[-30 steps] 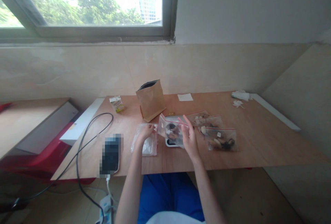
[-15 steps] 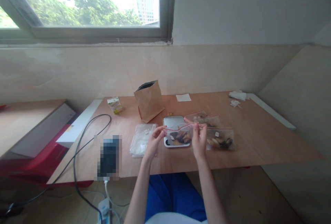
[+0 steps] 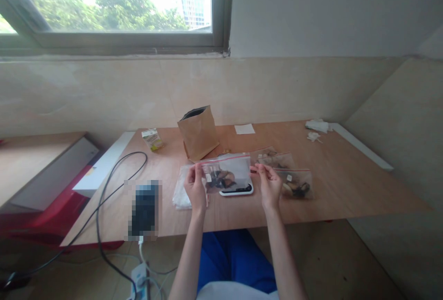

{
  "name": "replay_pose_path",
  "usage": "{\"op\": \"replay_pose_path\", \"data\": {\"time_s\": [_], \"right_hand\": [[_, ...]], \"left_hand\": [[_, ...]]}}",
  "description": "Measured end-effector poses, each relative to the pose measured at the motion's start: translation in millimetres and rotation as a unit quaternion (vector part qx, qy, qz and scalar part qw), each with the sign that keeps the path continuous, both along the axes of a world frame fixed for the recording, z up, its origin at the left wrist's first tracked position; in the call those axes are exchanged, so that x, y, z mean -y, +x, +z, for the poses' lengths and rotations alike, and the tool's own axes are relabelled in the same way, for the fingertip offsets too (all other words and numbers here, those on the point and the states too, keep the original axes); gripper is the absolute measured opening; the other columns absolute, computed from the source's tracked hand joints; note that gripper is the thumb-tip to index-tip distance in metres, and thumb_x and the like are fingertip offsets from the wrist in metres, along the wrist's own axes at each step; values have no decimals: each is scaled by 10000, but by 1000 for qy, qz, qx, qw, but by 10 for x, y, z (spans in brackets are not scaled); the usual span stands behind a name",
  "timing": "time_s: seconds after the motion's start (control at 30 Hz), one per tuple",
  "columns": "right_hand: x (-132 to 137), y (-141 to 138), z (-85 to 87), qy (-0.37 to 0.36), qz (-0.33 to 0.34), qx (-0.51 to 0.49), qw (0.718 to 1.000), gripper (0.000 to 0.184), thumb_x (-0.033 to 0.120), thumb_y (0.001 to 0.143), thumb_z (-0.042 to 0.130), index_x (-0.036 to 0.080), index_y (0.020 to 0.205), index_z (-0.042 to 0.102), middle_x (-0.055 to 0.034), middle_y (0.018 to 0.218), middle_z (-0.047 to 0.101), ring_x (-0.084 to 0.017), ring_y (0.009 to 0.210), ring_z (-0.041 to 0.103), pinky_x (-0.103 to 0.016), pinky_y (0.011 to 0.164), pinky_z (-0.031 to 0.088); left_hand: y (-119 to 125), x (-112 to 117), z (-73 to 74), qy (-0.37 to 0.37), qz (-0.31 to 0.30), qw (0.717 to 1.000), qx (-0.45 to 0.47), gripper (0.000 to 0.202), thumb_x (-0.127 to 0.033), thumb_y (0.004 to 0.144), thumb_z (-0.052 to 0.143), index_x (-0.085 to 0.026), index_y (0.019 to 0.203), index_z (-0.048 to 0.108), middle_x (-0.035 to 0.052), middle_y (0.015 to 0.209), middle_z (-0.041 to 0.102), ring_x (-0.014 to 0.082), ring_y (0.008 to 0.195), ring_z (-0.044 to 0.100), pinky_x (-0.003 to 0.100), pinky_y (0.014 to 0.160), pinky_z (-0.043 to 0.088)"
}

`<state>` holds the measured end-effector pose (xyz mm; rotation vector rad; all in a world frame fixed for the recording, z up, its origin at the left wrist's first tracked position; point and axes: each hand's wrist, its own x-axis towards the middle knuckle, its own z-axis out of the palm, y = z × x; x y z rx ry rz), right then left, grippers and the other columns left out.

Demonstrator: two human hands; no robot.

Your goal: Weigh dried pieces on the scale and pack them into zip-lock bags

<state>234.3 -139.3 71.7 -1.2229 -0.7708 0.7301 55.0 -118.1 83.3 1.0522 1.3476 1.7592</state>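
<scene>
I hold a clear zip bag (image 3: 226, 173) with a red seal strip upright in front of me, dark and pale bits inside it. My left hand (image 3: 194, 187) pinches its top left corner and my right hand (image 3: 269, 184) pinches its top right corner. The bag hangs just above a small white scale (image 3: 238, 190) with a dark display. A pile of empty clear bags (image 3: 180, 191) lies under my left hand. Filled zip bags (image 3: 294, 182) lie right of my right hand.
A brown paper bag (image 3: 199, 133) stands open behind the scale. A small green carton (image 3: 152, 139), a white paper slip (image 3: 244, 129) and white scraps (image 3: 316, 127) lie toward the table's back. A phone (image 3: 144, 207) with a black cable (image 3: 104, 189) sits at the front left.
My left hand left the pile of empty bags and took the bag's left corner. Both hands then spread apart and raised the bag upright over the scale.
</scene>
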Motion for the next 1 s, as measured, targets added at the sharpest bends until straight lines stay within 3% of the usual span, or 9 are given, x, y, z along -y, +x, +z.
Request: {"op": "replay_pose_path", "data": {"time_s": [0.07, 0.17, 0.27, 0.37, 0.47, 0.53, 0.67, 0.87, 1.0], "right_hand": [[-9, 20, -17, 0, 5, 24, 1000, 361, 496, 767, 592, 144, 846, 603, -109, 823, 711, -212, 705, 680, -332, 668, 522], [-46, 6, -87, 15, 43, 72, 996, 413, 519, 778, 564, 161, 981, 593, -140, 1052, 669, -232, 966, 636, -367, 823, 496], [-85, -62, -180, 10, 85, 85, 993, 495, 570, 756, 556, 194, 1078, 577, -132, 1191, 605, -238, 1094, 569, -384, 906, 457], [-92, -153, -222, -13, 143, 60, 988, 474, 602, 756, 532, 218, 1017, 628, -104, 1148, 634, -243, 1094, 567, -381, 933, 436], [-71, -226, -200, -19, 204, 22, 979, 459, 608, 785, 485, 217, 944, 664, -87, 999, 687, -246, 974, 617, -372, 872, 461], [-55, -244, -169, -24, 193, 25, 981, 450, 605, 788, 484, 205, 880, 670, -66, 861, 692, -230, 852, 629, -343, 789, 478], [-23, -207, -82, -36, 83, 67, 994, 459, 621, 752, 511, 179, 703, 620, -7, 628, 593, -164, 631, 541, -270, 617, 444], [28, -145, 27, -15, 65, 73, 995, 397, 557, 784, 518, 173, 794, 616, -17, 667, 623, -168, 632, 564, -271, 610, 439], [48, -113, 32, -7, 58, 94, 994, 375, 512, 842, 464, 188, 741, 623, -42, 688, 672, -191, 677, 617, -301, 668, 463]], "left_hand": [[-37, -5, 18, 10, -18, 1000, -23, 345, -494, 799, 523, -179, 680, 598, -32, 562, 519, 111, 559, 481, 216, 553, 385], [-73, 6, 23, 39, -105, 988, -102, 338, -488, 799, 527, -179, 713, 634, 1, 652, 617, 136, 634, 549, 233, 604, 423], [-87, 46, 73, 79, -167, 967, -175, 309, -432, 837, 498, -188, 741, 662, 25, 735, 667, 158, 727, 593, 254, 682, 442], [-96, 85, 184, 102, -161, 945, -266, 241, -377, 839, 519, -206, 761, 670, 25, 771, 680, 161, 769, 602, 260, 723, 430], [-101, 107, 305, 97, -105, 936, -322, 198, -367, 823, 550, -212, 768, 661, 21, 788, 681, 159, 766, 600, 260, 726, 419], [-102, 113, 361, 79, -77, 948, -299, 211, -379, 830, 534, -208, 793, 652, 16, 783, 678, 150, 743, 602, 247, 699, 424], [-99, 109, 378, 19, -80, 973, -217, 260, -414, 838, 503, -191, 792, 629, 0, 719, 661, 135, 675, 597, 220, 637, 425], [-72, 114, 279, -11, -84, 984, -155, 307, -441, 830, 496, -176, 755, 632, 2, 662, 639, 131, 630, 572, 210, 588, 413], [-140, 106, 219, 0, -129, 981, -147, 344, -457, 838, 470, -173, 736, 635, 4, 640, 622, 130, 614, 557, 208, 568, 411]]}}
